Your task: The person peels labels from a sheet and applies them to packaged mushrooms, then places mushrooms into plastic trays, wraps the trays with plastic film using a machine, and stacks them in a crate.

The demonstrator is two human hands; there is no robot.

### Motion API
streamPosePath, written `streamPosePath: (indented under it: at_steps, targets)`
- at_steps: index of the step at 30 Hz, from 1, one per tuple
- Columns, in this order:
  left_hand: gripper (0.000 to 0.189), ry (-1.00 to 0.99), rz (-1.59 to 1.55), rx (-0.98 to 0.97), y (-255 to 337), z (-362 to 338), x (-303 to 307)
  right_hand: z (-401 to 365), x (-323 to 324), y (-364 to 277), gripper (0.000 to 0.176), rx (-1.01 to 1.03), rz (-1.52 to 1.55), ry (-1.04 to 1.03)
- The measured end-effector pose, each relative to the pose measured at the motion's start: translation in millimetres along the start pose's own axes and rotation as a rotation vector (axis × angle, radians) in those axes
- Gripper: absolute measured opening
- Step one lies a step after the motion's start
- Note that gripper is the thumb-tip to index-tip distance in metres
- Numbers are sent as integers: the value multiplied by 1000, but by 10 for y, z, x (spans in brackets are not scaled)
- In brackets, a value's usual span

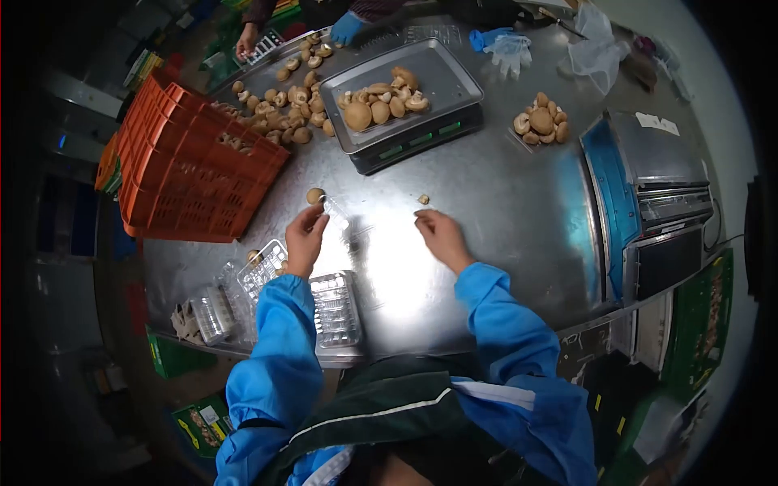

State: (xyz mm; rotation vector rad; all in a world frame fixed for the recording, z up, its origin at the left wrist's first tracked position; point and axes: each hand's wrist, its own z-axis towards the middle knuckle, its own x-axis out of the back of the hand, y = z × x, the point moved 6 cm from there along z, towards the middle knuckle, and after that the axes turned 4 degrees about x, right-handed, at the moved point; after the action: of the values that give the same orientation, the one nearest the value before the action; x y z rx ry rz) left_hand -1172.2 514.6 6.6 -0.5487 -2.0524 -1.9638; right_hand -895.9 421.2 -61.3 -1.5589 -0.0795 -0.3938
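My left hand (pixel 305 240) has its fingertips closed on the edge of a small clear plastic tray (pixel 336 214). A round brown mushroom (pixel 315 195) lies just beyond those fingers. To the right, my right hand (pixel 443 238) hovers over the steel table with thumb and fingers slightly apart and nothing visible between them. A small mushroom piece (pixel 424 199) sits just past its fingertips. Further back, several mushrooms (pixel 379 102) rest in the metal pan of a weighing scale (pixel 405 149). Stacked clear trays (pixel 335 312) are by my left forearm.
An orange crate (pixel 190 166) tips over at left, beside loose mushrooms (pixel 284 113). A mushroom pile (pixel 541 121) stands at right, near a metal wrapping machine (pixel 648 194). Gloves (pixel 510 53) lie at the back. Across the table another person's blue-gloved hand (pixel 347 27) shows.
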Motion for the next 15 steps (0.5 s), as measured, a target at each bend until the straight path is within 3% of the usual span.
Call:
streamPosePath:
  at_steps: [4,7,9,12,15]
  targets:
    - [28,-22,-97,36,329,409,-107,403,543,-45,23,-61,146,106]
    - [29,-28,-184,85,493,742,-242,877,859,-164,22,-40,230,191]
    - [36,-7,-271,20,605,989,-327,1226,995,-371,25,36,268,220]
    - [39,-22,-180,129,648,1337,-486,1729,1141,-674,24,88,3,236]
    - [47,-65,-130,106,554,1669,-630,2273,1100,-694,25,168,-233,238]
